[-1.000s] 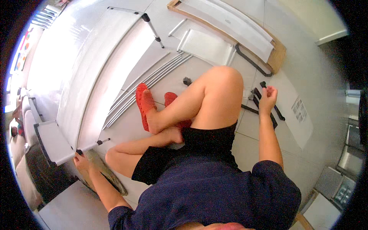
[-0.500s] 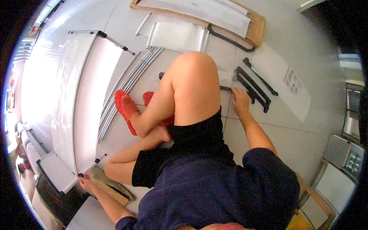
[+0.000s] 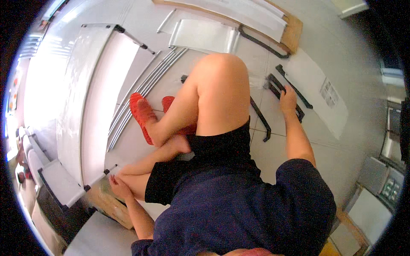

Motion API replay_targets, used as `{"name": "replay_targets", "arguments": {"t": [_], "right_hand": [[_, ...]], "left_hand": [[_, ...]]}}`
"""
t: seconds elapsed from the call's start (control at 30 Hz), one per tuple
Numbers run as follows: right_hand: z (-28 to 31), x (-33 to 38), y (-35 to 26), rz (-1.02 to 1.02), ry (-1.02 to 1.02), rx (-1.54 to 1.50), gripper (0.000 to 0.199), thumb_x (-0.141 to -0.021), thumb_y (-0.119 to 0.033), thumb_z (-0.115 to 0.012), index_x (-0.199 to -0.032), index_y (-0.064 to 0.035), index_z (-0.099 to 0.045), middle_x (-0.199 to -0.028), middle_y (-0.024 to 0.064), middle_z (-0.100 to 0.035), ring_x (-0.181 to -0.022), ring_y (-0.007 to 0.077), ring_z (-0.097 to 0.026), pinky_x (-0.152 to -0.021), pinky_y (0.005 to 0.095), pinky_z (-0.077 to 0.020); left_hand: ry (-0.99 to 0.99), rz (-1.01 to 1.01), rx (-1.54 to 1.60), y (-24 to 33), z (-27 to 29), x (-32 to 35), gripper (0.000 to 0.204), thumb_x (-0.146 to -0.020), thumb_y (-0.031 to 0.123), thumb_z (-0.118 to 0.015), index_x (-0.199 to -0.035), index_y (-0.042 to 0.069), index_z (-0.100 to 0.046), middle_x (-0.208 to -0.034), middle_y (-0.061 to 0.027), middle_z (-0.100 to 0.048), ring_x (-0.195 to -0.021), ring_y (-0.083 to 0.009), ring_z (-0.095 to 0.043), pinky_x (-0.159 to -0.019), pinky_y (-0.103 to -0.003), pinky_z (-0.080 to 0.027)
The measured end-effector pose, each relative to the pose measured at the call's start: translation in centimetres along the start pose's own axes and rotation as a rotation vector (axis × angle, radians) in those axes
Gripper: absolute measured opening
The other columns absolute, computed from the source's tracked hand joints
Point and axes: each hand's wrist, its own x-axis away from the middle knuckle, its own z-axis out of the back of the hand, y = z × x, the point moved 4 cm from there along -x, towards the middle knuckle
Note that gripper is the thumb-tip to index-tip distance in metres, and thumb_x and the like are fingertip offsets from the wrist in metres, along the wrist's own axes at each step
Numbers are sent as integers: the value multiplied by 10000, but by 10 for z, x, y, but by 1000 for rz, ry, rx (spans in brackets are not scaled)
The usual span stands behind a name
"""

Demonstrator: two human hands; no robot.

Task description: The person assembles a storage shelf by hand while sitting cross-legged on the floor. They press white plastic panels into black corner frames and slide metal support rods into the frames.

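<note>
The fingers of the right hand (image 3: pixel 288 99) rest curled on a black metal bracket (image 3: pixel 285 94) lying on the white tiled floor (image 3: pixel 273 158); whether they grip it I cannot tell. The left hand (image 3: pixel 119 186) presses spread fingers on a brown cardboard slab (image 3: pixel 112 205) behind the hip. A raised knee hides part of a long black metal bar (image 3: pixel 261 117). White panels (image 3: pixel 92 98) lie left.
</note>
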Motion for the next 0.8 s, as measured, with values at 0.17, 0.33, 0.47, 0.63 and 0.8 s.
{"name": "replay_targets", "arguments": {"t": [0.17,0.33,0.47,0.63,0.8], "right_hand": [[-15,2,11,7,-184,231,263,-782,-127,-603,-1032,-46,-590,-1028,145,-578,-987,332,-521,-866,423,-410],[-2,8,7,0,-144,116,263,-805,-138,-551,-1051,-46,-568,-1005,149,-569,-987,337,-519,-844,418,-423],[27,-18,0,-2,228,-48,257,-841,-157,-491,-1068,-42,-530,-993,163,-559,-929,321,-543,-787,412,-436],[36,-108,-63,-353,-40,-670,254,-854,-217,-493,-925,23,-538,-763,127,-571,-657,240,-575,-634,356,-444],[-26,-152,-172,-249,-492,-804,366,-734,-353,-659,-848,-15,-575,-627,50,-544,-493,149,-501,-439,275,-382]], "left_hand": [[-85,83,15,20,6,5,340,-889,187,-486,-1155,-19,-531,-1120,-183,-587,-1023,-286,-568,-880,-343,-428],[-48,38,-49,9,3,7,314,-892,192,-488,-1109,-22,-561,-1071,-190,-603,-971,-288,-586,-838,-349,-444],[-35,28,-17,-5,-4,2,310,-896,201,-486,-1102,-15,-567,-1052,-186,-610,-950,-289,-591,-823,-347,-448],[-61,31,-103,1,-5,-2,300,-895,203,-490,-1091,-8,-575,-1027,-179,-621,-915,-287,-602,-808,-340,-455],[-95,36,-144,0,-7,-2,280,-887,200,-499,-1082,20,-588,-1020,-167,-627,-903,-285,-608,-801,-341,-458]]}}
